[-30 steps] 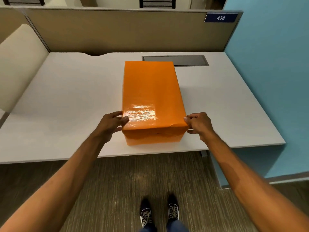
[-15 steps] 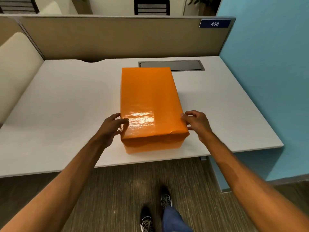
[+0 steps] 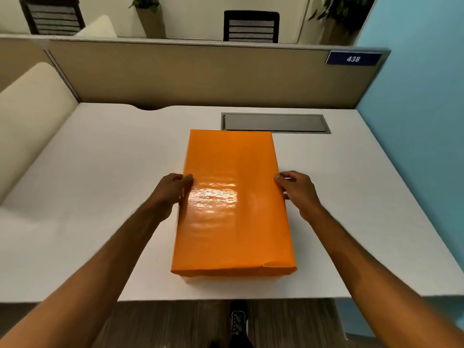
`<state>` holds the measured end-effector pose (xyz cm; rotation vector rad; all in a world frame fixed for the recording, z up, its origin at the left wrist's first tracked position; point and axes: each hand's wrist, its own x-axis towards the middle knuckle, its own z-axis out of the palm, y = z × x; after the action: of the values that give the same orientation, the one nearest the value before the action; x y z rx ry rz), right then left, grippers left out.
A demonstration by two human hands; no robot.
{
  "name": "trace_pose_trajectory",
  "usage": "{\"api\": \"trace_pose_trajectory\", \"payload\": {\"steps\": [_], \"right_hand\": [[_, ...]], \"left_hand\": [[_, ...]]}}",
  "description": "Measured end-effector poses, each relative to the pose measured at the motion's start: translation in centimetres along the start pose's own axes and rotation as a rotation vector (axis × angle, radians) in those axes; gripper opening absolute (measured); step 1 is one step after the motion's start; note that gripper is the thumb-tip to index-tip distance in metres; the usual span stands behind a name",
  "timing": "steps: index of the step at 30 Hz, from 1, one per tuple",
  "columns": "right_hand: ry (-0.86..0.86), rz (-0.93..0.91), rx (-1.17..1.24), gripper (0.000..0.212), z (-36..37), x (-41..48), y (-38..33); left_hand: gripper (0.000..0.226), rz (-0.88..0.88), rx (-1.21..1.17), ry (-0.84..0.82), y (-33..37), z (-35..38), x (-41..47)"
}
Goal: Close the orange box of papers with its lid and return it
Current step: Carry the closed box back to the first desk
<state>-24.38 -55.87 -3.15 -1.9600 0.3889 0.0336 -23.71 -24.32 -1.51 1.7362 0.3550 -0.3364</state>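
Observation:
The orange box [image 3: 233, 209] stands on the white desk [image 3: 88, 197] with its glossy orange lid on top, long side pointing away from me. Its papers are hidden under the lid. My left hand [image 3: 172, 190] holds the box's left side about halfway along, thumb on the lid's edge. On the opposite side my right hand [image 3: 297, 190] grips the right edge at the same depth, fingers curled down the side.
A grey cable hatch [image 3: 275, 123] is set into the desk just behind the box. A beige partition [image 3: 200, 76] with a blue "438" sign [image 3: 352, 59] closes the back, a blue wall [image 3: 421, 121] the right. A cream cushion [image 3: 30, 106] borders the left.
Both hands slid forward from the near corners to the middle of the box's sides. My view has come closer and higher over the desk; one foot stepped forward.

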Motion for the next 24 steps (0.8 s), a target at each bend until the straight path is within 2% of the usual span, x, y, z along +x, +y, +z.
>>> {"api": "trace_pose_trajectory", "payload": {"steps": [6,11,16,20,24], "right_hand": [[-0.015,0.022,0.015,0.040,0.7,6.0,-1.5],[0.015,0.022,0.055,0.030,1.4,9.4,-2.7],[0.018,0.056,0.100,0.036,1.9,10.6,-3.0],[0.014,0.077,0.096,0.023,2.0,10.9,-2.7],[0.019,0.099,0.098,0.020,2.3,11.3,-2.6]], "left_hand": [[0.033,0.001,0.019,0.040,2.6,0.8,4.7],[0.042,-0.053,0.001,0.094,4.0,1.2,7.7],[0.035,-0.062,-0.016,0.159,3.4,0.9,9.0],[0.030,-0.056,-0.045,0.207,2.9,0.9,9.4],[0.025,-0.078,-0.087,0.242,2.7,1.1,9.7]]}}
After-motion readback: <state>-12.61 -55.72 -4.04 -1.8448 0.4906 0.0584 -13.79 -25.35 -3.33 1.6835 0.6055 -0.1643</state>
